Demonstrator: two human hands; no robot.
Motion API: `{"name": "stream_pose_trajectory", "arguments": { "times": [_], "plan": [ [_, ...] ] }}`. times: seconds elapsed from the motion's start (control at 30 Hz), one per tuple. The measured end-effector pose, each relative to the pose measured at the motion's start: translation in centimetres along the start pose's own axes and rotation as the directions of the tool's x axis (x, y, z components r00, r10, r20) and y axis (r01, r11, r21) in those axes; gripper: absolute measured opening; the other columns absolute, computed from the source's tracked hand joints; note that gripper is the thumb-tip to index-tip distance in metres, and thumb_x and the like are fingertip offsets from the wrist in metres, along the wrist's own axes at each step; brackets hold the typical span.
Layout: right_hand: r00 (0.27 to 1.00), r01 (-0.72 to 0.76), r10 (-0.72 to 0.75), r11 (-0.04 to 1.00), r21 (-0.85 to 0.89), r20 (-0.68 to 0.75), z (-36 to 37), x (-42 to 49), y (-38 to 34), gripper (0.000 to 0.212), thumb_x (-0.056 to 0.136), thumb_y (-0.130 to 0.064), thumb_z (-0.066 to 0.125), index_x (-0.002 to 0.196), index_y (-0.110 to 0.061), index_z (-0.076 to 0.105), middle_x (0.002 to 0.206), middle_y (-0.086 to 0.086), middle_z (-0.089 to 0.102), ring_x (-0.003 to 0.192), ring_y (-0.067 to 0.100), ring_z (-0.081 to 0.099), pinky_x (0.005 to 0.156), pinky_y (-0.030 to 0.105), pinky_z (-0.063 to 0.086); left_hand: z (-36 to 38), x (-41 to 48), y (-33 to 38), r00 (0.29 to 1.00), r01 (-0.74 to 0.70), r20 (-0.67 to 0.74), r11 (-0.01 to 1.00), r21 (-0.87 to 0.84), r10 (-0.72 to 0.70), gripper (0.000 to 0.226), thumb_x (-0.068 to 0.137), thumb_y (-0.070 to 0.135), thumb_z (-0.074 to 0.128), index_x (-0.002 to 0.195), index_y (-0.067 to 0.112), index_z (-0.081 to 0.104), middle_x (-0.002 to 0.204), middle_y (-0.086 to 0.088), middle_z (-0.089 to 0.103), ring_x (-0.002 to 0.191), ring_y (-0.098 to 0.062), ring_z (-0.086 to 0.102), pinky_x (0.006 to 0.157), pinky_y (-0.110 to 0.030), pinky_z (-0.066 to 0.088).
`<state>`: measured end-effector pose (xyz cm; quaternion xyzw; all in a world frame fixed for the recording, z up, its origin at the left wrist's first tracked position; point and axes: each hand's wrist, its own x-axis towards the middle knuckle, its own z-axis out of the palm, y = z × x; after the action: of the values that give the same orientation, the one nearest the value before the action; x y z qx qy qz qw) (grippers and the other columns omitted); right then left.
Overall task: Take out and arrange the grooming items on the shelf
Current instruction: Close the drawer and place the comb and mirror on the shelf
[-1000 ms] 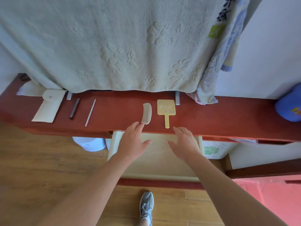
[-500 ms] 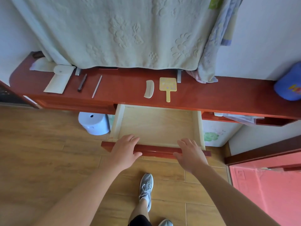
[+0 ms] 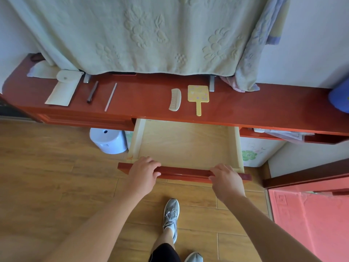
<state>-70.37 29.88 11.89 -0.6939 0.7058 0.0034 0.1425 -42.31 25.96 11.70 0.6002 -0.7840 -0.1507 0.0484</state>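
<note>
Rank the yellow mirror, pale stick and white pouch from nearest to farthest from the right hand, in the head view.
1. yellow mirror: on the shelf, just ahead of the right hand.
2. pale stick: left of centre.
3. white pouch: far left end.

No readable text, labels or numbers. Pale markings on the yellow square hand mirror [image 3: 198, 93] are too small to read.

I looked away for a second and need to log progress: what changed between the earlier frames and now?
Both hands drew back from the shelf edge toward the person. The left hand and right hand now grip the drawer front, fingers curled over its top. The comb, hand mirror and pouch lie where they were, and the drawer front is still pulled out.
</note>
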Motion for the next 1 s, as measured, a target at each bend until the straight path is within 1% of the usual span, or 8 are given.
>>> {"name": "stream_pose_trajectory", "arguments": {
  "times": [0.33,0.5,0.57,0.63,0.73,0.83,0.9,1.0],
  "plan": [
    [0.997,-0.067,0.067,0.998,0.016,-0.031,-1.9,8.7,0.5,0.011,0.094,-0.023,0.057,0.097,-0.019,0.066,0.096,-0.005,0.059,0.095,0.018,0.051,0.065,0.027,0.042,-1.1,8.8,-0.8,0.998,0.002,-0.057,0.999,-0.046,-0.005,0.031,0.083,0.028,0.076,0.113,0.019,0.073,0.1,0.004,0.067,0.093,-0.017,0.061,0.079,-0.032,0.053],
    [0.996,-0.086,0.088,0.996,0.033,-0.031,-2.6,11.1,0.5,0.017,0.092,-0.023,0.059,0.106,-0.017,0.067,0.107,-0.002,0.06,0.101,0.019,0.051,0.073,0.03,0.049,-1.0,11.2,-1.2,0.994,-0.021,-0.107,0.999,-0.029,0.018,0.033,0.077,0.027,0.082,0.108,0.018,0.074,0.098,0.003,0.065,0.091,-0.017,0.06,0.076,-0.03,0.054],
    [0.994,-0.085,0.088,0.995,0.046,-0.067,-3.1,11.1,0.3,0.032,0.088,-0.025,0.066,0.119,-0.015,0.062,0.12,0.002,0.055,0.109,0.023,0.049,0.083,0.034,0.05,-1.3,11.4,-1.2,0.988,-0.018,-0.153,1.0,-0.004,0.017,0.049,0.071,0.028,0.087,0.115,0.017,0.068,0.107,-0.001,0.061,0.099,-0.021,0.058,0.084,-0.033,0.052],
    [0.993,-0.072,0.073,0.997,0.012,-0.094,-3.7,11.3,0.4,0.065,0.083,-0.03,0.072,0.139,-0.016,0.044,0.138,0.007,0.042,0.125,0.027,0.039,0.101,0.038,0.043,-1.8,11.8,-1.1,0.987,0.003,-0.162,0.999,0.049,0.005,0.079,0.066,0.037,0.088,0.134,0.017,0.052,0.129,-0.008,0.054,0.119,-0.028,0.051,0.101,-0.04,0.045],
    [0.999,-0.026,0.021,0.994,-0.107,-0.048,-4.9,12.3,0.9,0.101,0.08,-0.041,0.073,0.154,-0.015,0.008,0.159,0.009,0.01,0.146,0.03,0.008,0.119,0.041,0.015,-2.7,12.8,-1.4,0.997,0.003,-0.082,0.99,0.14,0.008,0.107,0.067,0.05,0.083,0.152,0.017,0.026,0.159,-0.013,0.025,0.146,-0.033,0.023,0.118,-0.05,0.025],
    [1.0,-0.001,0.005,0.991,-0.136,0.029,-5.5,13.6,1.2,0.109,0.082,-0.046,0.07,0.154,-0.015,-0.006,0.162,0.004,-0.008,0.148,0.027,-0.01,0.118,0.04,0.0,-2.9,14.2,-2.0,1.0,-0.013,0.017,0.987,0.159,0.01,0.111,0.072,0.057,0.077,0.155,0.017,0.016,0.164,-0.008,0.008,0.151,-0.028,0.007,0.122,-0.049,0.015],
    [0.996,0.005,0.005,0.993,-0.12,0.086,-5.5,14.3,1.4,0.107,0.083,-0.047,0.068,0.154,-0.015,-0.006,0.162,0.001,-0.009,0.148,0.024,-0.011,0.119,0.039,0.0,-2.9,14.8,-2.2,0.999,-0.014,0.052,0.99,0.141,0.007,0.108,0.075,0.057,0.075,0.156,0.017,0.016,0.165,-0.006,0.007,0.151,-0.027,0.007,0.122,-0.046,0.014],
    [0.995,-0.007,0.016,0.996,-0.086,0.096,-5.4,14.6,1.6,0.101,0.084,-0.047,0.066,0.155,-0.016,0.0,0.162,-0.001,-0.005,0.149,0.021,-0.008,0.12,0.037,0.004,-2.7,14.8,-2.3,1.0,-0.012,0.028,0.993,0.114,0.009,0.104,0.076,0.058,0.074,0.155,0.018,0.02,0.164,-0.004,0.011,0.151,-0.025,0.01,0.121,-0.044,0.017]
  ]
}}
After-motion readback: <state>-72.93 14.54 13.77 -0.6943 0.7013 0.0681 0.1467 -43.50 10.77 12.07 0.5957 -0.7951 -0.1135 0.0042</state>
